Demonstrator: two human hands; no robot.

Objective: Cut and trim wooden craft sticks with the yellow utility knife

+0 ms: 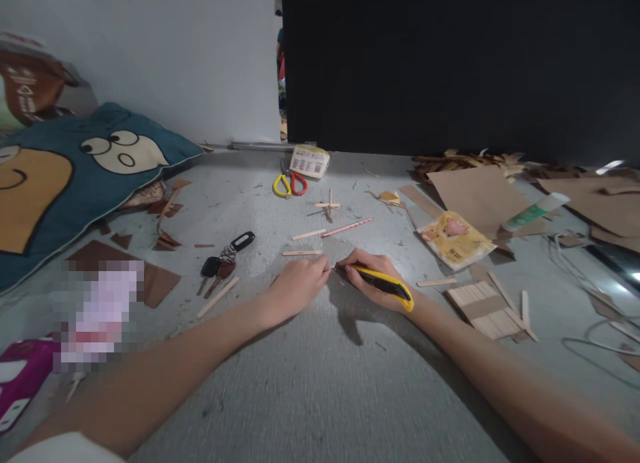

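Note:
My right hand (373, 276) grips a yellow and black utility knife (387, 284), its tip pointing left onto the grey floor. My left hand (299, 284) is curled with its fingertips pressed to the floor right beside the blade tip; what it pins there is hidden. A wooden stick (302, 253) lies just beyond the left hand, another stick (309, 234) a little farther, and a pink pencil (347, 228) beyond that.
Scissors with yellow and red handles (289, 184), keys with a black fob (227, 256), a panel of glued sticks (487, 308), a yellow packet (454, 238), a glue tube (535, 212), cardboard sheets (475, 193), brown scraps (150, 276) and a blue cushion (60, 176) surround me.

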